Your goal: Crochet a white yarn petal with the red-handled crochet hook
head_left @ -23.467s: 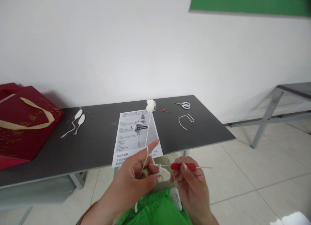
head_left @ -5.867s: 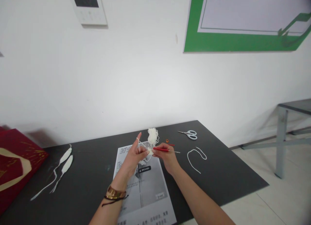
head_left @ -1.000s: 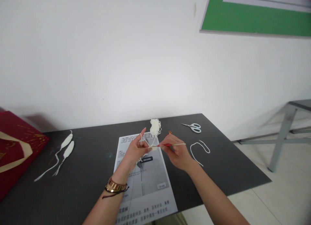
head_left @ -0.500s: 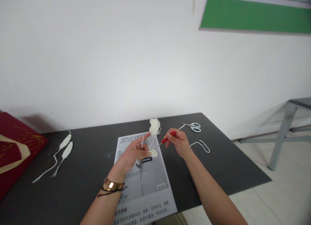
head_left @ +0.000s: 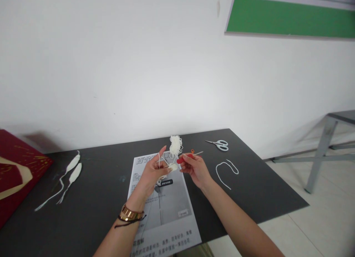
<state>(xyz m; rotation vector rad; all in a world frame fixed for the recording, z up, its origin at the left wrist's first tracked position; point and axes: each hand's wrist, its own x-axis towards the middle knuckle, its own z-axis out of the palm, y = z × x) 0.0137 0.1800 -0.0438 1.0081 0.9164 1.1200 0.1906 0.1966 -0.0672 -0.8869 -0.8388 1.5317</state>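
Observation:
My left hand (head_left: 156,167) pinches a small cream crochet piece (head_left: 173,167) between thumb and fingers, its index finger raised with yarn looped over it. In my right hand (head_left: 195,169) is a crochet hook (head_left: 181,160) with a red handle, its metal tip close to the piece. The exact spot where the hook meets the yarn is too small to make out. Yarn runs up to a loose cream bundle of yarn (head_left: 176,145) behind the hands. Beneath both lies a printed sheet (head_left: 180,222) with a grey picture and text.
Scissors (head_left: 222,145) and a loose piece of yarn (head_left: 217,172) lie to the right on the black table (head_left: 249,190). Two cream crocheted petals (head_left: 74,172) with long tails rest at left, near a red bag (head_left: 24,172). A white wall stands behind.
My right hand and the hook have moved left, closer to the crochet piece. My left index finger has lifted higher. More of the loose yarn piece at right now shows.

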